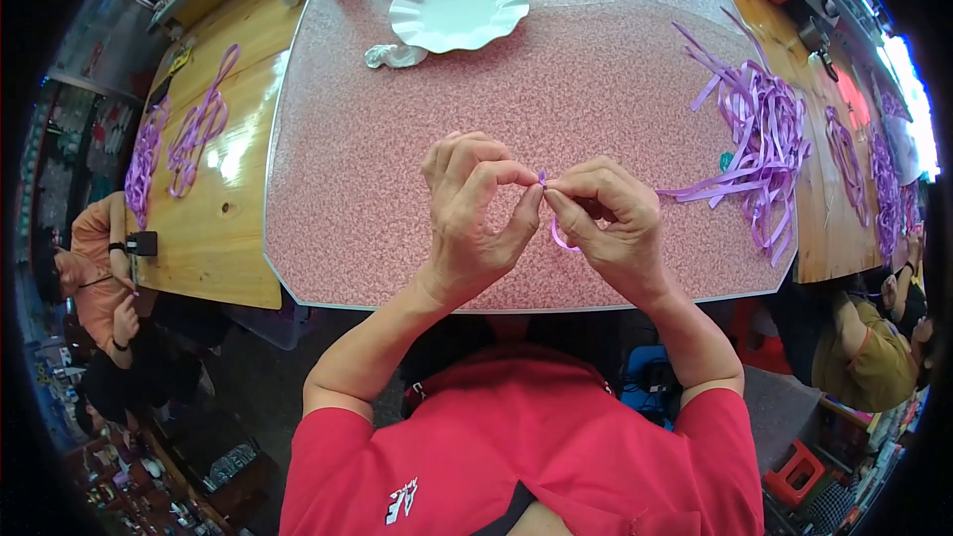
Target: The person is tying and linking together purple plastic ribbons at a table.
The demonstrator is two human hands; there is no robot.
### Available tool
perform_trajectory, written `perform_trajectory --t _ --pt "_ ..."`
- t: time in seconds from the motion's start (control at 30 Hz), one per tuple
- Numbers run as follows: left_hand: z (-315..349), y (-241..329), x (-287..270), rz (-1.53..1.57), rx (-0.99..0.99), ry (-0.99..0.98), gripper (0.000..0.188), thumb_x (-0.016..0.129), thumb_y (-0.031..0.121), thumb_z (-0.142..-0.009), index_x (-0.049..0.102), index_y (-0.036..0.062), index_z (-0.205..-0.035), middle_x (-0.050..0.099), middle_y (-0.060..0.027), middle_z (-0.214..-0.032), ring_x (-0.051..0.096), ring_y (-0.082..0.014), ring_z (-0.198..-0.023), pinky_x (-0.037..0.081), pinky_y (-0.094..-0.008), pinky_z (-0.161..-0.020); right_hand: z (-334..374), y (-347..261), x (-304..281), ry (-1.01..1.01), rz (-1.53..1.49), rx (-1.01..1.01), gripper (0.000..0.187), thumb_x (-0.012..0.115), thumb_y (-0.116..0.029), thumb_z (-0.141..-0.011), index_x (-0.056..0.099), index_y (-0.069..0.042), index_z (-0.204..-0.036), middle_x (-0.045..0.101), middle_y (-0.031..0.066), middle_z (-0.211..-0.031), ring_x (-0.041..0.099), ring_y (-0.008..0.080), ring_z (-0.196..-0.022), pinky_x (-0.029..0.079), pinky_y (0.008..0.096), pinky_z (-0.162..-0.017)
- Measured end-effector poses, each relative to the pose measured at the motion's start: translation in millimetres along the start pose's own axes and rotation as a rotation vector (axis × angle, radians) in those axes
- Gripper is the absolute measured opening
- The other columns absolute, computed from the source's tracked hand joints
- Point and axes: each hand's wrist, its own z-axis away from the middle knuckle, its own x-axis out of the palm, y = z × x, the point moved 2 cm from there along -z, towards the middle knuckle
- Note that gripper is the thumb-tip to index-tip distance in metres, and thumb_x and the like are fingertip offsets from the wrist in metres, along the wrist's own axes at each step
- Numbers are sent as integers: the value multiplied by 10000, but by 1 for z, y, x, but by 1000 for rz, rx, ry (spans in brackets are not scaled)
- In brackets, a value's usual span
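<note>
Above the pink speckled tabletop [397,268], my two hands meet fingertip to fingertip. My left hand [472,203] pinches a thin purple ribbon [564,236] between thumb and forefinger, its other fingers curled loosely. From the right, my right hand [617,223] pinches the same ribbon with thumb and fingertips. A small purple end pokes up between the pinches, and a short loop hangs beneath, partly behind my right hand. Whether a knot is there is too small to tell. To the right lies a tangled pile of purple ribbons [759,129], with one strand reaching toward my right hand.
A white wavy-edged plate [459,8] stands at the back beside a crumpled whitish wad [394,56]. Wooden tables on both sides carry more purple ribbons [199,129]. People sit at left [99,248] and right [874,347]. A red stool [794,476] is at lower right.
</note>
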Motion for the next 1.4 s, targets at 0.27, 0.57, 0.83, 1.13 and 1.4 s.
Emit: perform_trajectory --t 0.27,0.57,0.83,1.13,1.4 --pt "-2 0 1 60 -72 -20 208 717 -20 -733 613 65 -892 603 -107 -992 595 -274 -1017 422 -402 -969 1 -1 6 6 -131 94 61 658 0 -936 671 12 -994 636 55 -928 614 68 -651 499 201 -535" --pt "4 0 5 190 -101 78 245 722 -18 -754 584 75 -933 574 -100 -1002 548 -270 -1019 430 -407 -949 3 -5 9 50 -432 290 78 613 -33 -981 655 19 -1021 629 56 -923 624 77 -661 527 222 -543" --pt "1 -2 2 38 0 28 296 753 -28 -720 590 87 -939 570 -92 -988 542 -288 -1003 421 -410 -903 2 -2 4 53 -173 100 80 652 21 -932 665 12 -1011 634 61 -923 627 73 -688 526 212 -557" --pt "-5 6 -1 -80 117 35 295 770 4 -697 603 95 -923 582 -71 -923 575 -280 -957 401 -430 -924 -3 -8 1 101 215 -232 136 737 55 -824 672 -3 -929 653 70 -893 584 85 -664 483 237 -555" --pt "-8 5 1 -53 60 -34 247 735 -7 -699 585 75 -877 593 -88 -937 595 -284 -979 417 -418 -942 -4 -6 2 97 270 -347 160 735 68 -808 660 -10 -926 651 68 -893 577 88 -660 478 243 -551"
